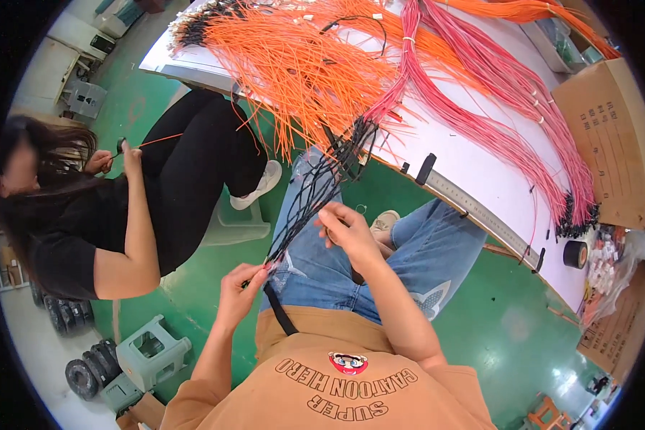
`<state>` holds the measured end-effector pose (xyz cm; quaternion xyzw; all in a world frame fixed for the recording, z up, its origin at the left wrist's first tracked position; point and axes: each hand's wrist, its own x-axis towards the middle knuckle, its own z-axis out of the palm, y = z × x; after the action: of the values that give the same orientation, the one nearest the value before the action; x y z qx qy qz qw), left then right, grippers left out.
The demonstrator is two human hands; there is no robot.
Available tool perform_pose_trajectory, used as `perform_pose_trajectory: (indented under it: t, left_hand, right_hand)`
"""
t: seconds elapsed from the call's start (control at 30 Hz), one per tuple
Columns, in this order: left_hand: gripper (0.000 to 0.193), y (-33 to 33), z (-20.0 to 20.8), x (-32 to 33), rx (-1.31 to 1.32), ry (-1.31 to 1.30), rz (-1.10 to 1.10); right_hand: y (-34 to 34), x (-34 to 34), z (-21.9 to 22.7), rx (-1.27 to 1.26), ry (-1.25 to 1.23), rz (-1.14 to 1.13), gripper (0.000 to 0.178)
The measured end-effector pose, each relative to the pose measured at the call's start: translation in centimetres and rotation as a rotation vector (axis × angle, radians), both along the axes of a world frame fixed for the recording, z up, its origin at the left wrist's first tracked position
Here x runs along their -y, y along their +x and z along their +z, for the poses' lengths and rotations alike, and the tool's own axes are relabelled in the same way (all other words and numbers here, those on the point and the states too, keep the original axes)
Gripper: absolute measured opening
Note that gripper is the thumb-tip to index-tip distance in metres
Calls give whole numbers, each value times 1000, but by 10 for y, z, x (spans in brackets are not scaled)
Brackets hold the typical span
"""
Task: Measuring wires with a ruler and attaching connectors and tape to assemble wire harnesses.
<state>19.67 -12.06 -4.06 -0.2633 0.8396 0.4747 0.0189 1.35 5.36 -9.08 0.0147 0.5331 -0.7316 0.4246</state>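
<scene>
A bundle of pink wires with black sleeved ends hangs off the table edge and slants down over my lap. At its lower tip, the thumb and fingers of my left hand pinch the wire ends; the exact contact is partly hidden by the fingers. Just right of the black strands is my right hand, its fingers loosely bent and apart, with nothing visible in them. Above, the pink wires run back across the white table.
Loose orange wires pile over the table's left part. A steel ruler lines the front edge, near a roll of black tape. A cardboard box stands at right. A co-worker sits at left, holding an orange wire; stools stand behind.
</scene>
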Motion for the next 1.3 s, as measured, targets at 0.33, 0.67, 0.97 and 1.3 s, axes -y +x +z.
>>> perform_pose_trajectory:
  t: [0.33,0.67,0.97,1.3]
  left_hand:
    - [32,-27,13,-7,-69,-308,-102]
    - [22,-214,33,-95,-709,-247,-619]
    - [10,-293,35,-84,-798,-666,-1102]
    - [13,-324,35,-77,-551,-297,-1121]
  right_hand:
    - [-1,-14,4,-142,-117,-281,15]
    - [-5,-101,50,-633,472,-290,6]
    - [-10,-198,115,-807,651,-188,5]
    - [-5,-305,116,-906,1148,-313,6]
